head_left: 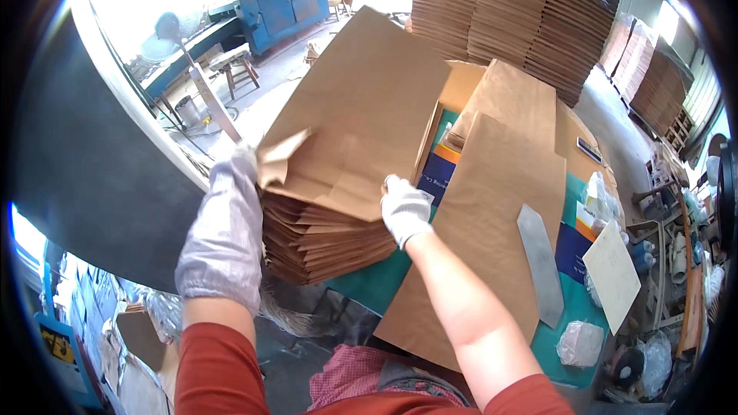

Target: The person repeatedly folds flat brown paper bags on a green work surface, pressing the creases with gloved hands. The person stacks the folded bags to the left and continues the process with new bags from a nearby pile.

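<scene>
A large brown kraft paper bag (369, 100) lies on top of a thick stack of similar folded bags (327, 242) at the table's left side. My right hand (405, 211), in a white knit glove, has its fingers curled at the near right corner of the top bag. At the stack's left edge is my left hand (246, 157), beside a folded-up flap (283, 155) of brown paper. A pale sleeve cover wraps that forearm, and the fingers are blurred and partly hidden. To the right, a long brown paper sheet (477, 253) lies flat.
On the green table (573, 338) lie a grey pointed plate (540, 261), a cream card (613, 277), a wrapped white block (580, 343) and a phone (590, 149). Tall stacks of brown paper (511, 15) stand behind. Further back are a blue machine (283, 4) and a stool (234, 69).
</scene>
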`<control>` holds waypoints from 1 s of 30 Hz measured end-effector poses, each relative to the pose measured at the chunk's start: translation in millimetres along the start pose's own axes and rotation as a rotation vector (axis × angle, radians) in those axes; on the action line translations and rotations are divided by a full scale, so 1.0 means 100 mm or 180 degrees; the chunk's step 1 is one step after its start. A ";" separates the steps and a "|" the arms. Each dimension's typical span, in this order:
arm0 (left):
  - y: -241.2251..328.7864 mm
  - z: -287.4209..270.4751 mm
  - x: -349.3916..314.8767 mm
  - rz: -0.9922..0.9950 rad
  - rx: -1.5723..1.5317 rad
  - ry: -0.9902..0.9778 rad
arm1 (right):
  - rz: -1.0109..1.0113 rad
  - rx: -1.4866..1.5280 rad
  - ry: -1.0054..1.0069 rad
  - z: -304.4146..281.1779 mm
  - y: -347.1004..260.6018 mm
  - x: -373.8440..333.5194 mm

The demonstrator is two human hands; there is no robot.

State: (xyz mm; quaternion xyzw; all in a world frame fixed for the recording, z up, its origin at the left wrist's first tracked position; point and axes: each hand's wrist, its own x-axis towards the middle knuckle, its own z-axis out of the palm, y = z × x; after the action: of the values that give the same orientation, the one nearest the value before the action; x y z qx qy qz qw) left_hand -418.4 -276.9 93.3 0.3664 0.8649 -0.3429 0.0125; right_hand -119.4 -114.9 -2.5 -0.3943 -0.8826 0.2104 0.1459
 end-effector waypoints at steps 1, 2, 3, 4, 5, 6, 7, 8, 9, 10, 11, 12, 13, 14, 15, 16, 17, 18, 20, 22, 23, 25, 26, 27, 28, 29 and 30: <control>-0.04 0.28 0.04 -0.0199 -0.0599 0.0056 | -0.0022 -0.0136 -0.0063 0.14 -0.01 -0.11; -0.05 0.45 0.07 -0.0319 -0.1009 0.0167 | -0.0181 -0.0094 -0.0038 0.21 0.02 -0.19; 0.00 0.50 0.15 -0.0366 -0.1245 0.0323 | -0.0282 -0.0084 0.0014 0.20 0.12 -0.25; 0.06 0.55 0.27 -0.0378 -0.1461 0.0468 | -0.0460 0.0068 -0.0005 0.18 0.25 -0.26; 0.11 0.49 0.37 -0.0374 -0.1683 0.0704 | -0.0980 0.0130 0.0242 0.25 0.53 -0.24; 0.03 0.56 0.37 -0.0445 -0.1910 0.0950 | -0.1054 0.0367 0.0563 0.25 0.57 -0.39; -0.10 0.63 0.30 -0.0524 -0.2172 0.1292 | -0.1129 0.0592 0.0870 0.16 0.55 -0.61; -0.24 0.68 0.19 -0.0563 -0.2486 0.1736 | -0.0880 0.0528 0.0582 -0.01 0.56 -0.91; -0.27 0.63 0.06 -0.0460 -0.2890 0.2268 | -0.0636 0.0750 -0.0079 -0.13 0.76 -1.19; -0.17 0.57 -0.09 -0.0217 -0.3391 0.2789 | -0.0604 0.0343 -0.0128 -0.18 1.09 -1.50; -0.14 0.46 -0.42 0.0066 -0.3936 0.3272 | -0.0674 -0.0016 -0.0167 -0.26 1.34 -1.80; 0.08 0.35 -0.73 0.0483 -0.4480 0.3663 | -0.0426 -0.0465 -0.0176 -0.42 1.56 -2.08; 0.42 0.22 -1.01 0.0955 -0.5124 0.3578 | 0.0133 -0.0673 -0.0212 -0.63 1.75 -2.39; 0.82 0.17 -1.35 0.1265 -0.5975 0.3097 | 0.0637 -0.1119 -0.0206 -0.66 2.00 -2.64; 1.08 0.08 -1.67 0.1489 -0.6730 0.2582 | 0.0865 -0.1166 -0.0121 -0.72 2.23 -2.83; 1.38 0.03 -1.80 0.2007 -0.5345 0.2859 | 0.0848 -0.1273 0.0108 -0.74 2.50 -3.00; 1.76 0.06 -1.87 0.2469 -0.3957 0.3041 | 0.0855 -0.1410 0.0347 -0.75 2.71 -3.14; 2.15 0.06 -1.98 0.2668 -0.3610 0.2684 | 0.1255 -0.1254 0.0495 -0.76 2.75 -3.19; 2.75 0.26 -1.97 0.2860 -0.3059 0.2334 | 0.1978 -0.0914 0.0832 -0.83 2.82 -3.19; 3.22 0.45 -1.80 0.2860 -0.2864 0.2366 | 0.2371 -0.0109 0.0732 -0.84 3.18 -3.26; 3.38 0.51 -1.73 0.2807 -0.2839 0.2415 | 0.2550 0.0319 0.0685 -0.84 3.31 -3.26; 3.44 0.58 -1.69 0.2690 -0.2766 0.2474 | 0.2485 0.0504 0.0651 -1.02 3.20 -3.15; 3.47 0.59 -1.70 0.2682 -0.2758 0.2499 | 0.2440 0.0581 0.0618 -1.02 3.28 -3.17; 3.49 0.60 -1.70 0.2668 -0.2752 0.2523 | 0.2388 0.0658 0.0584 -1.03 3.33 -3.19; 3.51 0.60 -1.68 0.2697 -0.2752 0.2540 | 0.2400 0.0660 0.0562 -1.03 3.37 -3.21; 3.50 0.60 -1.68 0.2704 -0.2752 0.2555 | 0.2394 0.0664 0.0528 -1.03 3.38 -3.21; 3.51 0.60 -1.68 0.2709 -0.2752 0.2570 | 0.2386 0.0668 0.0492 -1.04 3.38 -3.21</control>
State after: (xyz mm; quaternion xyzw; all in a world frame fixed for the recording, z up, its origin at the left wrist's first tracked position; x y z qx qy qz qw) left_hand -83.6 -244.2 -111.6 0.7312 0.6429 0.2259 -0.0316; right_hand 346.7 -128.5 -106.4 -0.6867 -0.6376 0.3079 0.1645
